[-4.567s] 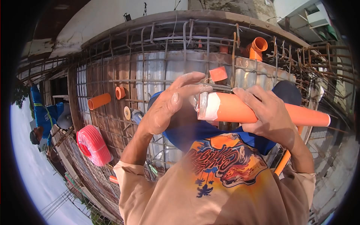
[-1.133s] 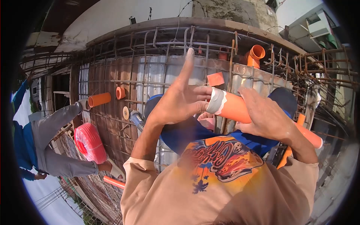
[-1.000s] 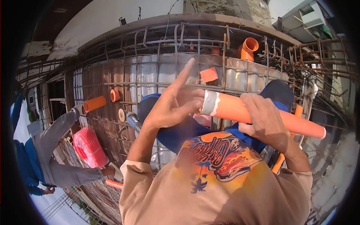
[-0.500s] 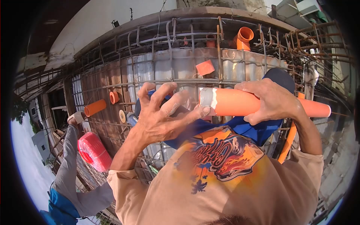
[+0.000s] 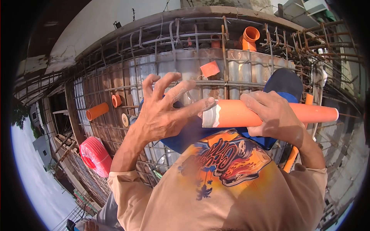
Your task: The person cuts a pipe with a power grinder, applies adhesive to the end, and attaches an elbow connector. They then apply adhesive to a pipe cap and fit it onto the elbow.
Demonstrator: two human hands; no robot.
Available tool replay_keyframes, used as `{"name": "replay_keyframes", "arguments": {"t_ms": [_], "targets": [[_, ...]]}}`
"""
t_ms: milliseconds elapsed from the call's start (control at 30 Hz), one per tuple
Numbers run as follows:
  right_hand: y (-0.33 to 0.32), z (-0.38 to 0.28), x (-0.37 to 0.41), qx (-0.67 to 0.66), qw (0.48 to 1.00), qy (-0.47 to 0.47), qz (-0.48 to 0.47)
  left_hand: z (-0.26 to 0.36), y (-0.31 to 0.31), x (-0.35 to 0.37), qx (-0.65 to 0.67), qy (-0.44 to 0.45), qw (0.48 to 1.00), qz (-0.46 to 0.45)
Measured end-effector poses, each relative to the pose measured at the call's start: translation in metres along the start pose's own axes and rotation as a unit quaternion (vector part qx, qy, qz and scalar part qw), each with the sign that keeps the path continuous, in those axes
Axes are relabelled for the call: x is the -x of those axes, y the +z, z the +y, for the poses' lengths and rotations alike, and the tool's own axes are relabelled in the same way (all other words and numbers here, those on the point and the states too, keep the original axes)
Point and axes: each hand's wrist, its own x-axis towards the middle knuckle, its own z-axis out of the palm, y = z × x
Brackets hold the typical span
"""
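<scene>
My right hand (image 5: pixel 275 115) is wrapped around an orange plastic pipe (image 5: pixel 235 114), held level in front of the printed shirt. A band of greyish-white paste coats the pipe's left end, with a ragged edge. My left hand (image 5: pixel 163 109) has its fingers spread and curved, smeared with whitish residue. One outstretched fingertip touches, or nearly touches, the top of the coated end; contact is hard to tell. Nothing shows between the other left fingers.
Steel rebar mesh (image 5: pixel 185 82) lies over corrugated metal sheets. On it are an orange elbow fitting (image 5: pixel 249 38), an orange square piece (image 5: pixel 210 69), a short orange pipe (image 5: pixel 97 111), an orange ring (image 5: pixel 116 101) and a red tubing coil (image 5: pixel 94 156). Another person (image 5: pixel 102 215) is at lower left.
The pipe's coated end has dipped slightly and shifted left. My left fingertip has moved up along its rim. The other person's arm has withdrawn from the short orange pipe.
</scene>
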Motion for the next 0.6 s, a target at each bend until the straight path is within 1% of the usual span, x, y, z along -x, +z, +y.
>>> {"name": "replay_keyframes", "arguments": {"t_ms": [67, 200, 300, 400, 433, 500, 533, 567, 600], "targets": [[0.008, -0.001, 0.004, 0.014, 0.998, -0.027, 0.048, -0.006, 0.004, 0.002, 0.085, -0.012, 0.996, -0.007], [0.014, -0.005, 0.01, 0.072, 0.991, -0.048, 0.104, -0.007, 0.01, 0.002, 0.218, -0.055, 0.974, -0.019], [0.019, -0.008, 0.013, 0.108, 0.984, -0.053, 0.134, -0.011, 0.014, 0.003, 0.195, -0.069, 0.978, -0.04], [0.022, -0.011, 0.017, 0.118, 0.974, -0.067, 0.182, -0.017, 0.024, 0.007, 0.234, -0.117, 0.964, -0.039], [0.026, -0.008, 0.021, 0.121, 0.969, -0.077, 0.201, -0.016, 0.017, 0.006, 0.261, -0.141, 0.954, -0.047], [0.027, -0.008, 0.024, 0.13, 0.965, -0.078, 0.216, -0.013, 0.012, 0.001, 0.446, -0.196, 0.872, -0.056], [0.027, -0.012, 0.024, 0.132, 0.966, -0.07, 0.209, -0.012, 0.011, 0.001, 0.532, -0.223, 0.815, -0.059], [0.029, -0.015, 0.024, 0.131, 0.968, -0.063, 0.202, -0.009, 0.017, 0.002, 0.624, -0.206, 0.753, -0.04], [0.032, -0.013, 0.022, 0.161, 0.961, -0.072, 0.212, -0.004, 0.015, 0.0, 0.651, -0.22, 0.725, -0.044]]}}
